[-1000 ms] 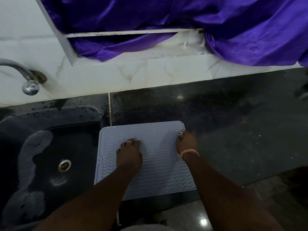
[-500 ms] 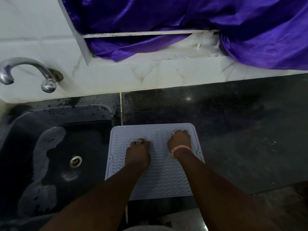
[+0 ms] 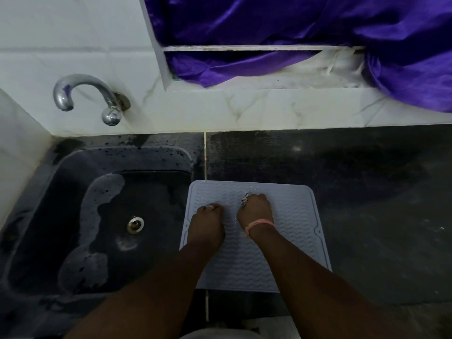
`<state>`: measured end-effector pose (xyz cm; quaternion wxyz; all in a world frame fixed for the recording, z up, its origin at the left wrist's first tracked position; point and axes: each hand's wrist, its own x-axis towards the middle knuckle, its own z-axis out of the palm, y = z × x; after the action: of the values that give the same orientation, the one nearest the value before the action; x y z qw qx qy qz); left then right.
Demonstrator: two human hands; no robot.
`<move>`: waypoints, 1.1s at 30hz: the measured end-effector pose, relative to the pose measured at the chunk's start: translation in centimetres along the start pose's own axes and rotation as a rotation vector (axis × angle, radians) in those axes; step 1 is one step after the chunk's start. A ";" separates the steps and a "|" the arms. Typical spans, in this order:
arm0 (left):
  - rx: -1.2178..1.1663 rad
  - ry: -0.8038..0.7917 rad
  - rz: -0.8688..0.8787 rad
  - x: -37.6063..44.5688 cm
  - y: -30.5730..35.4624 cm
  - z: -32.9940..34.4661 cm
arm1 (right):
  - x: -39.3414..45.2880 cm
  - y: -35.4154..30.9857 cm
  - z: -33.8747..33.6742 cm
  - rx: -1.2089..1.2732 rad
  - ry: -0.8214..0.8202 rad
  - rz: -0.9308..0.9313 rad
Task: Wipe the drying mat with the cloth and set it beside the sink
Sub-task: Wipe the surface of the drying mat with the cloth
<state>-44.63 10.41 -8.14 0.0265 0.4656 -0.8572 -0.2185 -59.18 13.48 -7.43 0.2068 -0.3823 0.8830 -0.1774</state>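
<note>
Head view, the only view. One drying mat (image 3: 291,231) is seen lying flat on the dark counter (image 3: 367,192), its left edge just beside the sink (image 3: 73,216); its long axis runs away from the body, toward the tiled wall. Two hands are laid on it, knuckles up. The left hand (image 3: 208,226) rests on the mat's left half; its fingers (image 3: 211,208) are curled under and pressed together against the ribbed surface. The right hand (image 3: 255,211) rests just right of it, a little farther forward, its fingers likewise tucked under. No cloth can be made out; one may be bunched beneath either palm, but in this dim light it cannot be told. The mat lies directly under both sets of fingers, with bare mat ahead of the fingertips, behind the wrists and out to the right. The left hand is nearer the sink; the right is nearer the mat's far right edge. Counted: one mat, one sink, one tap (image 3: 85,94), two hands, one ring on the left, one pink band on the right wrist. The mat is judged already placed beside the sink.
</note>
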 end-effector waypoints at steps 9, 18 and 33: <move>0.013 0.081 -0.075 -0.9 -3.9 -0.7 | -0.6 -4.8 2.6 0.003 -0.061 -0.120; -0.252 0.125 -0.321 -1.8 -6.0 -1.7 | -0.5 -8.6 4.2 -0.024 -0.156 -0.182; -0.392 0.098 -0.367 -1.8 -6.4 -2.2 | 0.3 -12.6 4.0 0.119 -0.413 -0.143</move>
<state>-38.07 8.05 -8.39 0.1173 0.6093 -0.6974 -0.3587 -49.76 4.55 -4.96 0.3923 -0.4594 0.7804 -0.1613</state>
